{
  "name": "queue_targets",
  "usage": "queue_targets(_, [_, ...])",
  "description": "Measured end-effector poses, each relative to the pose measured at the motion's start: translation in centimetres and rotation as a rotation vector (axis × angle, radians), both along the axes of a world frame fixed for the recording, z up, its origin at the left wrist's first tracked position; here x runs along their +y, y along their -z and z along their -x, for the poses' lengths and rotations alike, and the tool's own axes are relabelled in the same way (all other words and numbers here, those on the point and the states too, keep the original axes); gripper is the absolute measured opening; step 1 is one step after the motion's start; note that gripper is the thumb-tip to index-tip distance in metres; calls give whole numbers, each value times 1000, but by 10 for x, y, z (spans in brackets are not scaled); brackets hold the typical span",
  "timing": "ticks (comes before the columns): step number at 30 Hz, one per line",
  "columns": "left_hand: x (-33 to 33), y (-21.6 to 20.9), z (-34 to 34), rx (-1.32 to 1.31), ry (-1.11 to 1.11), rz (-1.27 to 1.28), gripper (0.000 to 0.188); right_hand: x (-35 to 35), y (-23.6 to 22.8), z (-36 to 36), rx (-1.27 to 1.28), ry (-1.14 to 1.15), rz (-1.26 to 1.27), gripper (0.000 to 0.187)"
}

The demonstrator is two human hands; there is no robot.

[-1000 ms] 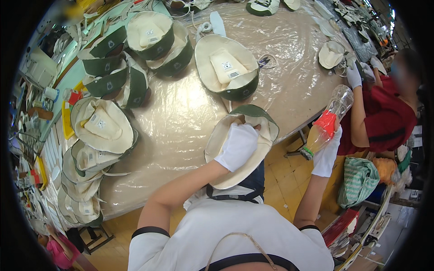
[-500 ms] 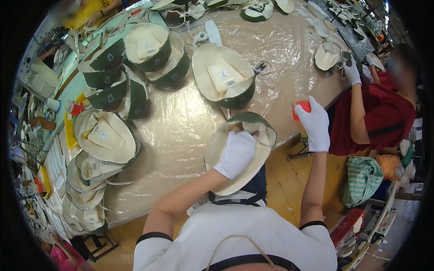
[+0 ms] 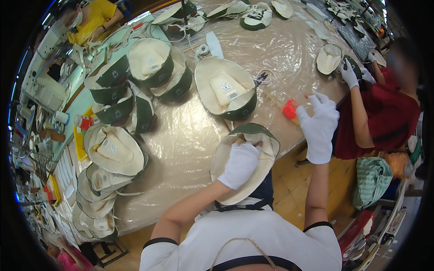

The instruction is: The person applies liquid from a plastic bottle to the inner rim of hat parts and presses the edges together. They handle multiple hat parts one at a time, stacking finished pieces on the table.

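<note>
My left hand (image 3: 242, 162) is closed, its fingers down inside a bowl-shaped green-and-cream sewn fabric piece (image 3: 261, 132), at the table's near edge. What the fingertips grip within is partly hidden. To the right, my right hand (image 3: 318, 128) hangs open over the table's edge, fingers spread. Its thumb comes close to a clear container with a red top (image 3: 289, 109); I cannot tell whether they touch. Both hands wear white gloves. A similar fabric piece (image 3: 226, 108) lies just beyond the left hand, with a dark small tool (image 3: 261, 78) beside it.
Stacks of similar pieces fill the left side (image 3: 115, 158) and back left (image 3: 151, 54) of the plastic-covered table (image 3: 181, 149). A person in red (image 3: 382, 108) works at the right. Someone in yellow (image 3: 101, 20) sits by a machine at the far left. A striped bag (image 3: 373, 183) stands on the floor.
My right hand has opened its fingers and moved slightly right, away from the red-topped container it held. My left hand stays in the fabric piece. The whole view has shifted a little.
</note>
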State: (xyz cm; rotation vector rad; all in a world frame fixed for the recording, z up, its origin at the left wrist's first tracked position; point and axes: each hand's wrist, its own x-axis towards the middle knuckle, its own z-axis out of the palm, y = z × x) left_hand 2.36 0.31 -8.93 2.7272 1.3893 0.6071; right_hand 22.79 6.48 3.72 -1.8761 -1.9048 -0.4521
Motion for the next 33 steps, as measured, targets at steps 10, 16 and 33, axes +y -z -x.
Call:
queue_targets(10, [-6,-14,12,44,51,72,23,-27,77,55,195,-135,423,72])
queue_targets(16, [-9,-20,20,-5,88,140,30,-11,84,64,168,-4,612,68])
queue_targets(33, [24,-12,24,144,-134,135,13,-10,86,83,-100,19,496,62])
